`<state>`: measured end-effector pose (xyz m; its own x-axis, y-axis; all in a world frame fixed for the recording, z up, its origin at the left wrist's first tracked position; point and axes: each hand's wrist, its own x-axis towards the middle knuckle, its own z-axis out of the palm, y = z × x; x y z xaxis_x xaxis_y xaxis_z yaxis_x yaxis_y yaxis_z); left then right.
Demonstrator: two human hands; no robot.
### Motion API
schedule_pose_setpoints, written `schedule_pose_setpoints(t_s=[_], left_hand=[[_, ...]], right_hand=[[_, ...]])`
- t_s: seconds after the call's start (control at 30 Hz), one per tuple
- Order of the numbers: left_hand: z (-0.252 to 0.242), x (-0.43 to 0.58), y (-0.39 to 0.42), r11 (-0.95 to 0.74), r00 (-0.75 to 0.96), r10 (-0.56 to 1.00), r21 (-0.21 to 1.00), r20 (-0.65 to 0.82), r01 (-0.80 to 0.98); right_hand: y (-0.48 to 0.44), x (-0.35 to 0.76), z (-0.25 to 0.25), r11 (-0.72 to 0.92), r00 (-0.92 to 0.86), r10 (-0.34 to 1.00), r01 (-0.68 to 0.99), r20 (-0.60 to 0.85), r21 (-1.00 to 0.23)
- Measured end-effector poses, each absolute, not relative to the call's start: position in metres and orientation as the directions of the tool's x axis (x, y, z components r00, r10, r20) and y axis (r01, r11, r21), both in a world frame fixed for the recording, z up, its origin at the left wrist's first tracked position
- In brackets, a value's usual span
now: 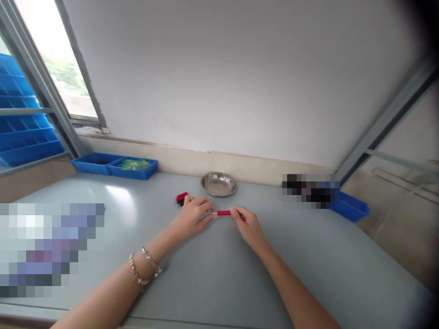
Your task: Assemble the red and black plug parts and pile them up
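The red stick (224, 213), too small for any lettering to be made out, is over the middle of the grey table (212, 274), its right end pinched and covered by the right hand (247, 226). Its thin pale tip lies between the thumb and fingers of the left hand (196, 214), though whether they grip it I cannot tell. That hand partly hides some red and black pieces (182, 197), while pixelation masks items at the left and beside the right-hand blue bin (350, 206).

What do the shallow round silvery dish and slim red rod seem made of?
Shallow round silvery dish: polished metal, likely stainless steel, given its bright reflections. Slim red rod: smooth, probably plastic, from its even colour, though too small for certainty; its thin silvery tip looks metallic.
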<state>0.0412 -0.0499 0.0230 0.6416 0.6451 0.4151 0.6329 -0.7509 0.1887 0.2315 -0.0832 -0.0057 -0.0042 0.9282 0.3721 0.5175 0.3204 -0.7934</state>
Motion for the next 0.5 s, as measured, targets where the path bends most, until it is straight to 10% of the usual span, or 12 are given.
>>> schedule_pose_setpoints(t_s=[0.5], left_hand=[[0.0237, 0.0441, -0.0515, -0.758, 0.667, 0.645, 0.209, 0.373, 0.617]], right_hand=[[-0.0851, 0.2308, -0.0018, 0.432, -0.067, 0.878, 0.538, 0.474, -0.724]])
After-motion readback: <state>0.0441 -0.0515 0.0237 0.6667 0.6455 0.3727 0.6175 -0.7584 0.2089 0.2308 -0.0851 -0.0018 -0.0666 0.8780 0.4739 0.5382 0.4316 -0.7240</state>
